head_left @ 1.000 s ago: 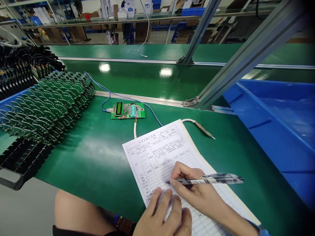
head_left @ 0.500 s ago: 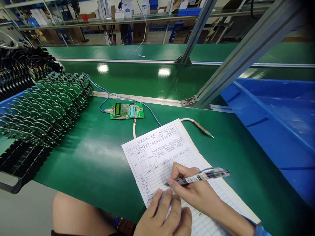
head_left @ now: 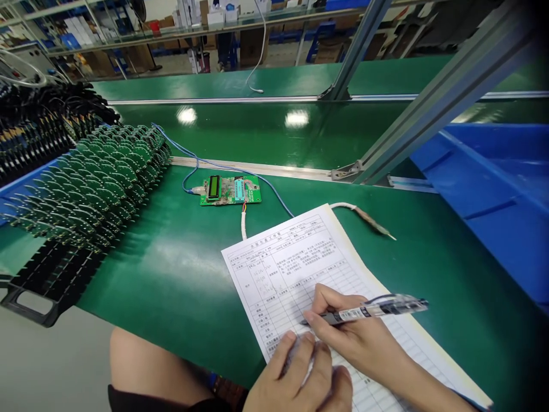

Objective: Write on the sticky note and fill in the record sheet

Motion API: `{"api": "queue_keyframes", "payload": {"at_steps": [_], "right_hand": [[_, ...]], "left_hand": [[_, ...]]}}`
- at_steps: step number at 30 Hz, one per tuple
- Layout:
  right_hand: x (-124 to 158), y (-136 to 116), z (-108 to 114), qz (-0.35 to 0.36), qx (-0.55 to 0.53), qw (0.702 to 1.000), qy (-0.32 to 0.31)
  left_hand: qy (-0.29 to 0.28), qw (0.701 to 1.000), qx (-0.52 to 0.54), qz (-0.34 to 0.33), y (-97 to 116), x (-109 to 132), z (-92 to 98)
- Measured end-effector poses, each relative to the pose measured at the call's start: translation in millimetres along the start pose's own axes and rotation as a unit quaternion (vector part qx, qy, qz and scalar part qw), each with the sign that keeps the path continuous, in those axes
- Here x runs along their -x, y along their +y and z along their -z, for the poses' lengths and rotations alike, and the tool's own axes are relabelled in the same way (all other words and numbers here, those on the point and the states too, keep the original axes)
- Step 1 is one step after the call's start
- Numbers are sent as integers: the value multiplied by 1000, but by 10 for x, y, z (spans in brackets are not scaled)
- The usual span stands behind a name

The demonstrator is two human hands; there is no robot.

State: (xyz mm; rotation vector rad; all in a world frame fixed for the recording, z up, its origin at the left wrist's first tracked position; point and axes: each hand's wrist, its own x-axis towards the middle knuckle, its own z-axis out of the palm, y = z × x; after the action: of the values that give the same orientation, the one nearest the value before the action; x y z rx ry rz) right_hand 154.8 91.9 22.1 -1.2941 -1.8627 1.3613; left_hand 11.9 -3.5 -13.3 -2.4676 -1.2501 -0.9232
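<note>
A printed form (head_left: 253,274) with a table of rows and some handwriting lies at an angle on the green bench. My right hand (head_left: 364,343) grips a clear-barrelled pen (head_left: 381,306), its tip at one of the upper table rows. Flat on the lower part of the sheet rests my left hand (head_left: 300,375), fingers stretched out and a little apart, just below the pen tip. Under the form's right edge more paper shows. Beyond its top edge sits a green circuit board (head_left: 227,191) with a small display and a light-blue socket.
Many upright green circuit boards (head_left: 115,177) stand in a black rack (head_left: 43,286) at left. A blue bin (head_left: 493,200) is at right, near a slanted metal post (head_left: 412,114). A white cable ends in a pointed probe (head_left: 373,222). A blue cable (head_left: 274,191) runs behind the form.
The camera view has swung slightly, so the whole scene sits further right. Both hands, the pen and the form keep nearly the same places relative to each other.
</note>
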Motion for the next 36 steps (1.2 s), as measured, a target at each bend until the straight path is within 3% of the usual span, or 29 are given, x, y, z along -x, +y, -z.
{"api": "queue_keyframes", "payload": {"at_steps": [7, 24, 30, 36], "right_hand": [[28, 33, 6, -14, 1, 1000, -12], [19, -14, 9, -32, -29, 998, -35], [33, 22, 0, -25, -17, 1000, -4], [29, 17, 12, -12, -12, 1000, -12]], "left_hand": [[-30, 1000, 5, -6, 12, 36, 12], [-34, 999, 19, -12, -5, 23, 33], [-30, 999, 18, -14, -26, -18, 64], [-33, 999, 26, 0, 2, 10, 41]]}}
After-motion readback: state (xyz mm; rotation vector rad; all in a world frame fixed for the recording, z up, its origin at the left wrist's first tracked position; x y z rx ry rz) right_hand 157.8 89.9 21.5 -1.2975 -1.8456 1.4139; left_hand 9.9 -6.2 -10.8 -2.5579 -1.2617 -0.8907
